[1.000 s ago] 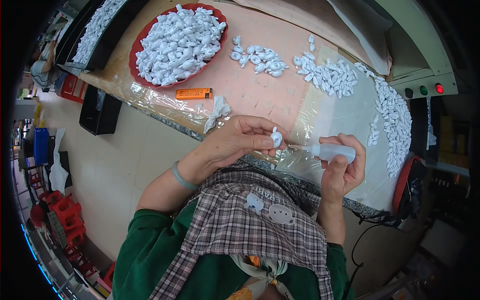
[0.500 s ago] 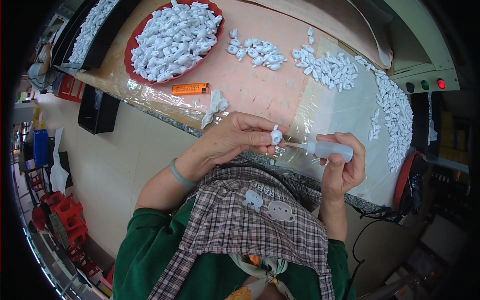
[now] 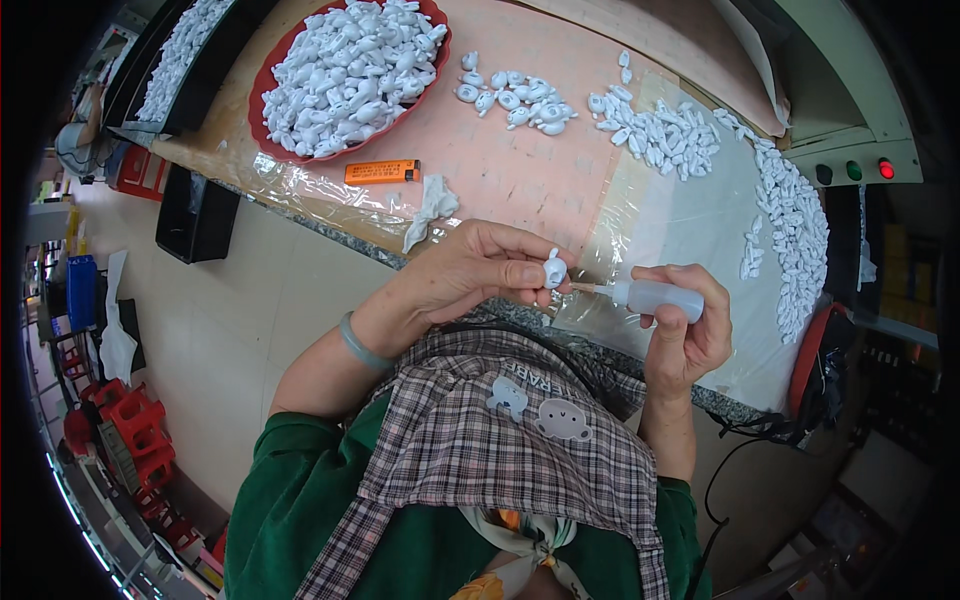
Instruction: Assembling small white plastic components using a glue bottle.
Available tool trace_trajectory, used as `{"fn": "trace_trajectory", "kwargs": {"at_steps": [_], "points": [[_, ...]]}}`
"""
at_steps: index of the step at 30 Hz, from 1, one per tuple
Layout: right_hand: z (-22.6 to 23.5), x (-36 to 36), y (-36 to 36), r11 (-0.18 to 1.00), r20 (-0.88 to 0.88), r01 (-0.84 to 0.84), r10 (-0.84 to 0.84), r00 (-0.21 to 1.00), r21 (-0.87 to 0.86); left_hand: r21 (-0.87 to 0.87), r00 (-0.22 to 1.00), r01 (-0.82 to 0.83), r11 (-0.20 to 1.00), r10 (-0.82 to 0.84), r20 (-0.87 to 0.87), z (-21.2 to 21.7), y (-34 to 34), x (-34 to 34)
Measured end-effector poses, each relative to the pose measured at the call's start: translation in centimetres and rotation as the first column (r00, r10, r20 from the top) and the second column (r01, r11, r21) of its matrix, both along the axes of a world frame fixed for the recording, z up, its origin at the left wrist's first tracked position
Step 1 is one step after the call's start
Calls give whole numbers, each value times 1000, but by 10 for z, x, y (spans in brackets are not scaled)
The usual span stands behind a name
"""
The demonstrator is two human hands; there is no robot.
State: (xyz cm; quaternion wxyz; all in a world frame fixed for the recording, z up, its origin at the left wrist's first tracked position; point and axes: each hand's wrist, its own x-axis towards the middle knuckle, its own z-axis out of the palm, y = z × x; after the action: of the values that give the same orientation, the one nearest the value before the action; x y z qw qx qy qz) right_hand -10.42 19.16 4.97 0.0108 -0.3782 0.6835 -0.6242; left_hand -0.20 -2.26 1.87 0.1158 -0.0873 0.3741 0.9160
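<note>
Between the thumb and fingers of my left hand (image 3: 490, 268) is a small white plastic figure part (image 3: 555, 268) with a dark opening and a knob on top. My right hand (image 3: 690, 325) is wrapped round a translucent squeeze bottle (image 3: 660, 298) lying nearly level. Its thin nozzle (image 3: 590, 288) points left, with the tip close beside the white part; whether they touch I cannot tell. Both hands are over the table's near edge. Beyond them lies a loose group of similar white parts (image 3: 520, 98). Farther right is a pile of small elongated white pieces (image 3: 665, 138).
A red scalloped bowl (image 3: 437, 70) heaped with white parts stands at the back left. Near it lie an orange box cutter-like object (image 3: 382, 172) and a crumpled white tissue (image 3: 432, 210). More white pieces (image 3: 792, 240) line the right side, below a machine panel with lights (image 3: 853, 171).
Hands, white part and bottle keep almost the same pose. The whole view has shifted very slightly.
</note>
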Motion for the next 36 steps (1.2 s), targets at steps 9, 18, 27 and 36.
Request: {"fn": "trace_trajectory", "kwargs": {"at_steps": [9,18,27,36], "points": [[-1,0,0,1000,18,-5,6,1000,-12,22,999,39,999,-39,-27,-2,3,-1],[-5,1,0,1000,-53,11,-12,999,-18,43,997,70,997,-69,-24,0,2,-1],[-5,3,1,1000,-137,22,-20,990,8,67,997,67,995,-65,-36,-3,1,0],[-5,1,2,1000,-146,26,-24,989,14,76,998,65,995,-63,-26,-3,1,-1]]}}
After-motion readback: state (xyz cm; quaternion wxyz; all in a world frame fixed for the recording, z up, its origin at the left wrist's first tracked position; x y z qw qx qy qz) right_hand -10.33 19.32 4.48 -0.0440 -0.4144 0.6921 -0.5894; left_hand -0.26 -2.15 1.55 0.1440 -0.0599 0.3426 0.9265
